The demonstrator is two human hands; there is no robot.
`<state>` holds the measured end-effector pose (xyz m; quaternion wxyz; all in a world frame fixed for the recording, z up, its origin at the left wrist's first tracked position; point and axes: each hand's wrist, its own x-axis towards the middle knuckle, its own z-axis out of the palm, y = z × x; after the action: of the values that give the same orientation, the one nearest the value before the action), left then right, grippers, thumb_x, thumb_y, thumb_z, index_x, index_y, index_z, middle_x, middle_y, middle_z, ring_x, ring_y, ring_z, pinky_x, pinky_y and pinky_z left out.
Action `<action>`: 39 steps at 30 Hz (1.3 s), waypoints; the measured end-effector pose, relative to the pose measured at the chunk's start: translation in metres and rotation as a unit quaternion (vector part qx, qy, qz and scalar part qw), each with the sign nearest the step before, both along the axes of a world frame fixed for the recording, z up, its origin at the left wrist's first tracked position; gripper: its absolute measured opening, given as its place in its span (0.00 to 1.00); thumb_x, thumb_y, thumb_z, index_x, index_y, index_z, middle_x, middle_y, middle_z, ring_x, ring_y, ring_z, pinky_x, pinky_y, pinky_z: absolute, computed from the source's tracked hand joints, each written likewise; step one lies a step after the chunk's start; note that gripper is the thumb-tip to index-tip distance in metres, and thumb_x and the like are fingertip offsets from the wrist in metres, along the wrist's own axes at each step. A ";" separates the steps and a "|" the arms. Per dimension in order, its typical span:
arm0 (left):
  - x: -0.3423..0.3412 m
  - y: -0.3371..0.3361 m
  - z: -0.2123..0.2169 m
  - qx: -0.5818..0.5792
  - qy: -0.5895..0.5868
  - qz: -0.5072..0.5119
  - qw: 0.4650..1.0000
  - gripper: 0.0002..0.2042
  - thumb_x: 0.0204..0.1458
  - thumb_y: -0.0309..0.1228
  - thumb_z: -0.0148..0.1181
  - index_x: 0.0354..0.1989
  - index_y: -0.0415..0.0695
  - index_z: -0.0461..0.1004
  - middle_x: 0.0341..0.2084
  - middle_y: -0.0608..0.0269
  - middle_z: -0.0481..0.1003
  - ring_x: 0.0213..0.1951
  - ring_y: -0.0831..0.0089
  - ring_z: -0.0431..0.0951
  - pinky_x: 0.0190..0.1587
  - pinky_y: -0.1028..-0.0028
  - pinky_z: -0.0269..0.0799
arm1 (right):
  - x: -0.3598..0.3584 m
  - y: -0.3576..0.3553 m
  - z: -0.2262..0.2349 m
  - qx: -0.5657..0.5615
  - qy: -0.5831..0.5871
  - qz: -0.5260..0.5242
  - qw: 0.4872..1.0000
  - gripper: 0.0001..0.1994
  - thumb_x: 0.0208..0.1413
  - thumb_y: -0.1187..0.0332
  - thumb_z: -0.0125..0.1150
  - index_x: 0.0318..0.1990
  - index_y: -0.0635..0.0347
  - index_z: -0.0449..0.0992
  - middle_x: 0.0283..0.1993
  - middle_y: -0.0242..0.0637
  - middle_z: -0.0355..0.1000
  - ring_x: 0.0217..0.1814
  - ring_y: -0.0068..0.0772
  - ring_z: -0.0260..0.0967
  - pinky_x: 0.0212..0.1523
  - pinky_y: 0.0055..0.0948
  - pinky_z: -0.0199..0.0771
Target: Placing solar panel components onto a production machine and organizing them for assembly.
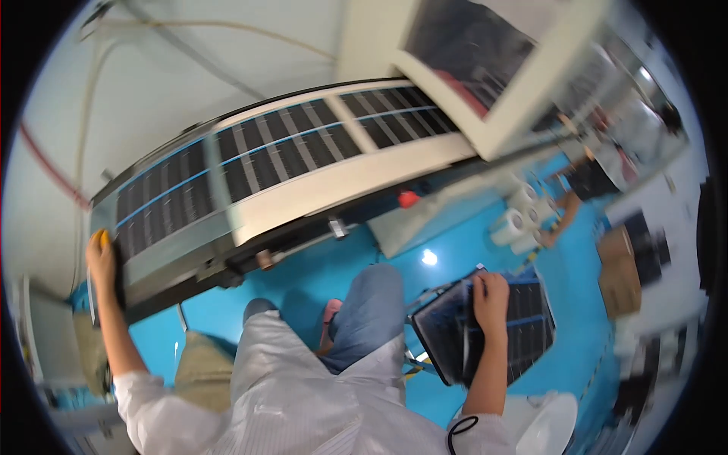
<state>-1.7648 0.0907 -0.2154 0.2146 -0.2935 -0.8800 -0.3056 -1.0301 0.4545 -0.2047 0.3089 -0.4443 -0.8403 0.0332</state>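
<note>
At the far left, my left hand [101, 265] is closed around a small yellow-orange thing [105, 240], whose kind I cannot make out. It is at the left end of a long machine bed [303, 195]. Dark striped panels with blue lines, like solar panels, lie on the bed, the nearest panel [163, 201] just right of this hand. To my right, my right hand [491, 299] has its fingers curled down over a dark rectangular tray [440, 334]. Another striped panel [528, 318] lies beside the tray. What the right fingertips hold, if anything, is hidden.
A cream machine housing with a dark window [470, 49] stands over the bed's far right end. White rolls [516, 220] rest on the blue floor [447, 227], near another person's arm [565, 208]. Cardboard boxes [618, 269] stand farther right; a white stool [550, 425] is at lower right.
</note>
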 end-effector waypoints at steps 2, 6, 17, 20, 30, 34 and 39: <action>-0.016 -0.015 -0.003 0.002 0.018 -0.028 0.999 0.14 0.58 0.29 0.48 0.48 0.35 0.73 0.44 0.47 0.75 0.47 0.58 0.74 0.52 0.68 0.66 | 0.004 0.003 -0.004 0.019 -0.002 -0.009 1.000 0.04 0.50 0.72 0.58 0.29 0.63 0.72 0.33 0.47 0.70 0.40 0.54 0.66 0.42 0.46 0.63; -0.038 -0.027 -0.009 -0.055 0.029 -0.031 0.998 0.17 0.61 0.36 0.48 0.48 0.34 0.73 0.44 0.47 0.76 0.47 0.57 0.75 0.51 0.67 0.68 | 0.004 0.002 -0.005 0.024 0.018 -0.019 0.999 0.04 0.51 0.70 0.58 0.30 0.61 0.74 0.33 0.41 0.71 0.41 0.47 0.66 0.51 0.43 0.63; -0.058 -0.030 -0.003 -0.095 0.014 -0.020 0.995 0.19 0.61 0.39 0.47 0.50 0.35 0.71 0.45 0.46 0.74 0.48 0.54 0.73 0.52 0.68 0.66 | 0.013 -0.003 -0.003 -0.012 0.017 -0.043 0.999 0.07 0.54 0.67 0.56 0.31 0.61 0.75 0.34 0.40 0.71 0.43 0.45 0.66 0.55 0.39 0.61; 0.045 0.019 0.035 -0.075 -0.018 -0.019 0.997 0.18 0.58 0.38 0.49 0.45 0.33 0.74 0.39 0.42 0.76 0.41 0.51 0.75 0.45 0.64 0.70 | 0.010 -0.002 -0.006 -0.020 -0.001 -0.050 0.999 0.07 0.54 0.67 0.56 0.32 0.61 0.76 0.34 0.40 0.70 0.44 0.45 0.66 0.55 0.39 0.60; 0.089 0.027 0.070 -0.076 -0.018 0.016 0.997 0.16 0.55 0.36 0.50 0.36 0.32 0.77 0.32 0.38 0.77 0.33 0.49 0.77 0.37 0.61 0.73 | 0.013 -0.005 -0.005 -0.035 0.005 -0.051 0.998 0.08 0.56 0.66 0.54 0.33 0.61 0.76 0.36 0.40 0.70 0.46 0.44 0.65 0.57 0.38 0.59; 0.070 0.020 0.055 -0.044 0.008 -0.021 0.999 0.16 0.56 0.36 0.51 0.33 0.32 0.76 0.29 0.39 0.77 0.31 0.52 0.76 0.37 0.60 0.72 | 0.013 -0.005 -0.004 -0.046 0.005 -0.051 0.998 0.08 0.56 0.66 0.54 0.33 0.61 0.76 0.36 0.39 0.70 0.47 0.44 0.65 0.57 0.38 0.58; 0.070 0.019 0.057 -0.055 -0.006 -0.012 0.998 0.16 0.55 0.36 0.51 0.37 0.33 0.77 0.33 0.37 0.76 0.33 0.48 0.76 0.38 0.60 0.72 | 0.014 -0.004 -0.006 -0.033 -0.011 -0.058 0.998 0.07 0.56 0.67 0.55 0.34 0.60 0.76 0.37 0.38 0.71 0.46 0.41 0.65 0.58 0.37 0.58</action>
<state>-1.6951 0.1096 -0.1581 0.1890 -0.3134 -0.8932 -0.2612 -1.0160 0.4501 -0.2109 0.2865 -0.5026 -0.8148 0.0376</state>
